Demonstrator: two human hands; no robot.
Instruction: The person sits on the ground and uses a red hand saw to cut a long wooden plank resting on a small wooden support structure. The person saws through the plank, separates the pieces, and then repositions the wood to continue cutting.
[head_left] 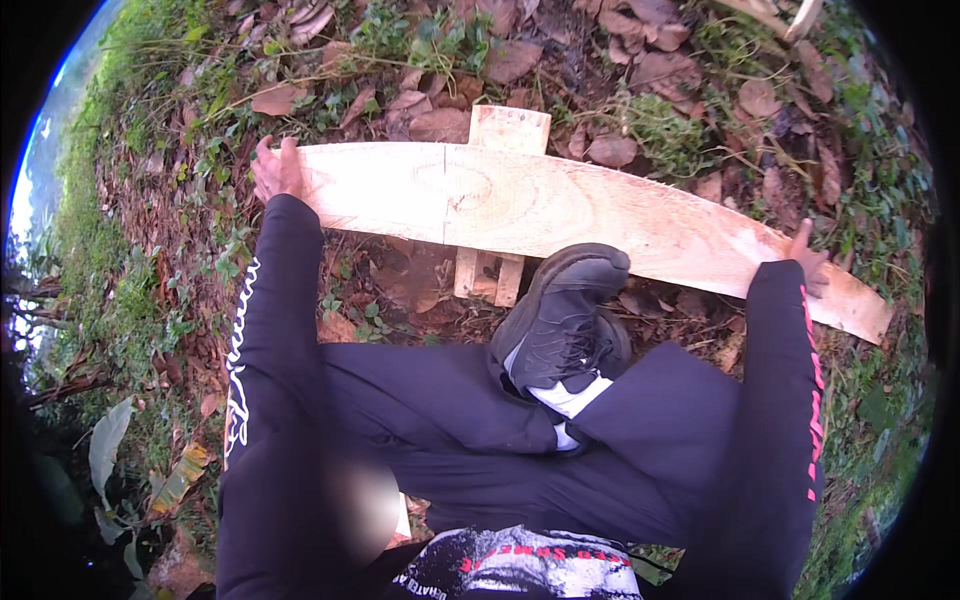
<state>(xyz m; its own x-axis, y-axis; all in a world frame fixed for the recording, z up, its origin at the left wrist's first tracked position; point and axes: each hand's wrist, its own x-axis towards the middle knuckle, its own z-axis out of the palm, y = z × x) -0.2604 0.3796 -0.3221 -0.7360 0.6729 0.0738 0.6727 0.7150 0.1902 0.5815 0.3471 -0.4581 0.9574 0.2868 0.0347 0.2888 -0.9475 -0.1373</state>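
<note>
A long pale wooden plank [600, 205] spans the view in front of me, with a thin straight line across it left of its middle. My left hand [278, 170] is closed around its left end, thumb and fingers at the edge. My right hand [808, 260] grips it a little short of the right end, fingers partly hidden by the sleeve. Underneath, a small wooden support [510, 128] shows beyond the far edge, and its two short legs [485, 275] show on the near side. A dark shoe [565, 335] rests close against the plank's near edge.
My crossed legs in dark trousers [440, 395] fill the near middle. Brown dry leaves [665, 75] and green weeds [665, 140] cover the ground around. More pale wood pieces [795, 20] stick into view at the far right. A large leaf [110, 450] stands at the left.
</note>
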